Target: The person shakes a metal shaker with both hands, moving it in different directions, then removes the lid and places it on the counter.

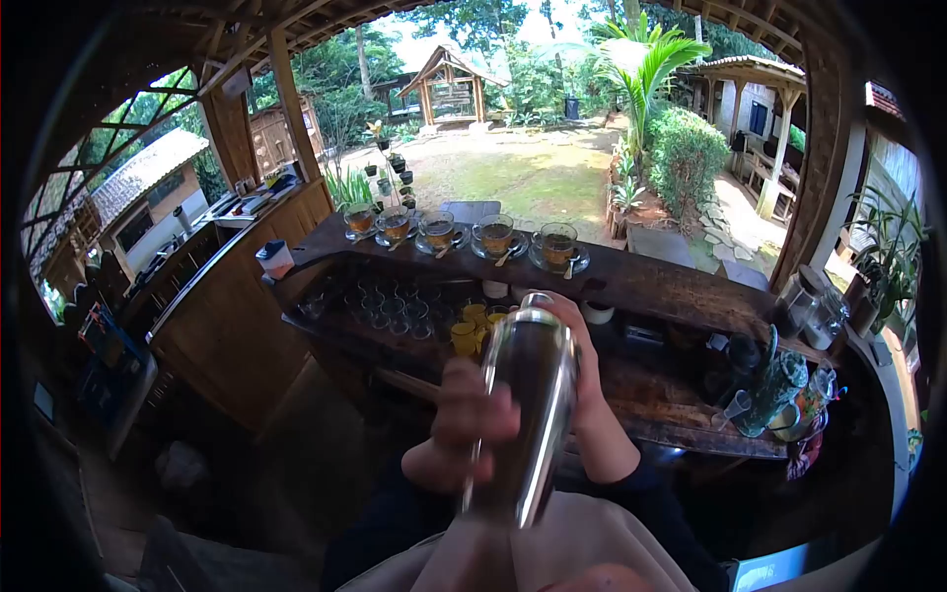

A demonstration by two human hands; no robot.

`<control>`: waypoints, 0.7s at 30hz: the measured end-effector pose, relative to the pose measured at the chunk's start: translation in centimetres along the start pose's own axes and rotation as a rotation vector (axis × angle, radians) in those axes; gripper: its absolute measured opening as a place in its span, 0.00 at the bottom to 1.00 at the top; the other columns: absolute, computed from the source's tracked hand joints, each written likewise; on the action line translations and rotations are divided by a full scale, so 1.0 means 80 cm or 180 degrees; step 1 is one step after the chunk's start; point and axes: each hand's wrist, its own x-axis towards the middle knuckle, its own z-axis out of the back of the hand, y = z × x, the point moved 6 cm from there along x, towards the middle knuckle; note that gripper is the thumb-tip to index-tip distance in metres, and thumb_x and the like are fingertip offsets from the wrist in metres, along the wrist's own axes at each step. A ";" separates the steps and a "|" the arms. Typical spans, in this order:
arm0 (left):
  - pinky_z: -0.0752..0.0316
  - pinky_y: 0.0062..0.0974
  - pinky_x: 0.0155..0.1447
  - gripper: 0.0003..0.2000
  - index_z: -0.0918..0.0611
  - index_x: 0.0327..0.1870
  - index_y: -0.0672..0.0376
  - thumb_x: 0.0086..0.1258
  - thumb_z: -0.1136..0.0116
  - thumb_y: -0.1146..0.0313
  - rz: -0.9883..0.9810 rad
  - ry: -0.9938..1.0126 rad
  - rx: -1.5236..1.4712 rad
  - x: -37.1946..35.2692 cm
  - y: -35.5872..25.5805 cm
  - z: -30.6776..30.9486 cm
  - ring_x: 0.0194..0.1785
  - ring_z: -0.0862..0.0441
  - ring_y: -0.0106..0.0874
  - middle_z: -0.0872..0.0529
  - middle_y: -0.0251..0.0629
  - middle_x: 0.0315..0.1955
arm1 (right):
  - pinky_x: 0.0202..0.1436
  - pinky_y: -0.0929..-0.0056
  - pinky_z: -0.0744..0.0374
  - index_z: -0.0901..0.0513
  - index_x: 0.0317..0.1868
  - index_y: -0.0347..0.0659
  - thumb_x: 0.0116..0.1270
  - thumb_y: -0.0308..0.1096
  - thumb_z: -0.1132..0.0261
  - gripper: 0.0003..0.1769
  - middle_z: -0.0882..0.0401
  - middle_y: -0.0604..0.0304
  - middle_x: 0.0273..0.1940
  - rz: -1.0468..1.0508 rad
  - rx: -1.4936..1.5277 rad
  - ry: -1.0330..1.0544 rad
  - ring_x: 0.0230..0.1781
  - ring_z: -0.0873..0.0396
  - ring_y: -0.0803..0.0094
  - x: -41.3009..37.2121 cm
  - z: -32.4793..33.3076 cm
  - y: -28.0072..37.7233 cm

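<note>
A shiny metal cocktail shaker [533,395] is tilted in front of my body, its narrow capped top pointing away from me. My right hand [582,360] wraps around its upper right side, closed on it near the cap. On the left side, my left hand [469,424] is closed against the shaker's body, its fingers smeared by motion. The lower end of the shaker is also blurred. Beyond it, several glass cups of amber drink [495,235] stand on saucers with spoons along the raised counter.
Under the raised counter [681,296] are upturned clear glasses [395,314] and yellow cups [466,335]. At the right stand a glass jar [814,308] and a teal patterned vessel [774,390]. A wooden cabinet [242,326] is at the left; a garden lies outside.
</note>
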 end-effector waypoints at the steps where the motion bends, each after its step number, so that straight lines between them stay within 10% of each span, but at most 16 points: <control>1: 0.36 0.33 0.55 0.15 0.28 0.50 0.42 0.65 0.40 0.59 -0.0798 -0.0832 -0.0172 0.001 -0.033 -0.008 0.47 0.22 0.30 0.19 0.27 0.40 | 0.61 0.53 0.29 0.33 0.61 0.37 0.66 0.57 0.45 0.35 0.42 0.43 0.63 0.0930 0.0410 0.0372 0.62 0.33 0.47 0.001 -0.008 0.026; 3: 0.34 0.33 0.54 0.13 0.28 0.48 0.37 0.65 0.39 0.61 -0.1428 -0.1721 -0.0435 -0.085 -0.047 0.008 0.46 0.21 0.29 0.18 0.24 0.36 | 0.60 0.51 0.29 0.32 0.61 0.39 0.65 0.59 0.44 0.35 0.42 0.41 0.62 0.1417 0.0710 0.0215 0.62 0.33 0.43 -0.005 -0.021 0.047; 5: 0.32 0.33 0.51 0.21 0.29 0.51 0.44 0.59 0.34 0.55 -0.0488 -0.0533 -0.0105 -0.014 -0.012 0.005 0.46 0.21 0.31 0.18 0.29 0.39 | 0.61 0.58 0.28 0.34 0.63 0.37 0.71 0.51 0.50 0.29 0.38 0.44 0.62 0.0881 0.0076 0.0035 0.60 0.31 0.51 -0.001 -0.006 0.003; 8: 0.30 0.38 0.53 0.42 0.33 0.55 0.59 0.43 0.27 0.43 0.1259 -0.0426 0.0042 -0.021 0.081 -0.001 0.49 0.23 0.36 0.22 0.44 0.46 | 0.63 0.68 0.34 0.36 0.64 0.32 0.71 0.59 0.56 0.38 0.26 0.51 0.54 -0.1794 0.1448 -0.0415 0.57 0.28 0.66 -0.013 0.002 -0.094; 9: 0.30 0.39 0.54 0.47 0.34 0.55 0.63 0.39 0.25 0.40 0.1921 -0.0721 -0.0007 -0.034 0.102 -0.001 0.49 0.24 0.38 0.24 0.49 0.48 | 0.64 0.66 0.35 0.37 0.65 0.32 0.68 0.61 0.51 0.40 0.29 0.50 0.57 -0.1423 0.0878 -0.0326 0.59 0.31 0.64 -0.011 0.010 -0.078; 11: 0.31 0.42 0.52 0.39 0.33 0.54 0.58 0.46 0.28 0.44 0.1273 -0.1019 -0.0383 -0.015 0.052 0.008 0.50 0.25 0.40 0.23 0.51 0.46 | 0.66 0.64 0.38 0.36 0.64 0.31 0.62 0.64 0.45 0.45 0.35 0.47 0.61 -0.0370 0.0167 0.0063 0.63 0.35 0.61 -0.007 0.008 -0.023; 14: 0.33 0.38 0.45 0.08 0.28 0.46 0.42 0.68 0.45 0.63 -0.0887 -0.1182 -0.1061 -0.003 -0.015 0.019 0.43 0.22 0.35 0.20 0.24 0.37 | 0.65 0.52 0.36 0.37 0.66 0.37 0.56 0.72 0.44 0.51 0.44 0.38 0.64 0.1010 0.0063 0.0129 0.65 0.38 0.45 -0.010 -0.005 0.033; 16: 0.33 0.38 0.46 0.09 0.28 0.46 0.42 0.68 0.46 0.65 -0.0646 -0.1096 -0.0820 -0.002 -0.008 0.011 0.44 0.22 0.35 0.19 0.26 0.39 | 0.64 0.47 0.33 0.36 0.66 0.44 0.62 0.67 0.46 0.42 0.45 0.41 0.66 0.1373 0.0295 0.0020 0.64 0.37 0.40 -0.007 -0.010 0.044; 18: 0.32 0.39 0.49 0.18 0.29 0.51 0.45 0.62 0.37 0.60 0.0071 -0.0080 -0.0501 0.000 0.026 0.013 0.47 0.23 0.35 0.20 0.34 0.44 | 0.64 0.57 0.33 0.38 0.67 0.38 0.59 0.72 0.49 0.50 0.39 0.43 0.64 0.0006 0.0262 -0.0192 0.63 0.34 0.52 -0.006 0.007 -0.017; 21: 0.31 0.38 0.51 0.46 0.32 0.55 0.60 0.33 0.21 0.47 0.1636 -0.0282 -0.0434 -0.017 0.106 -0.015 0.51 0.24 0.38 0.24 0.48 0.50 | 0.65 0.67 0.35 0.38 0.66 0.32 0.60 0.73 0.51 0.51 0.32 0.47 0.61 -0.1438 0.1296 -0.0549 0.62 0.32 0.63 -0.022 0.009 -0.078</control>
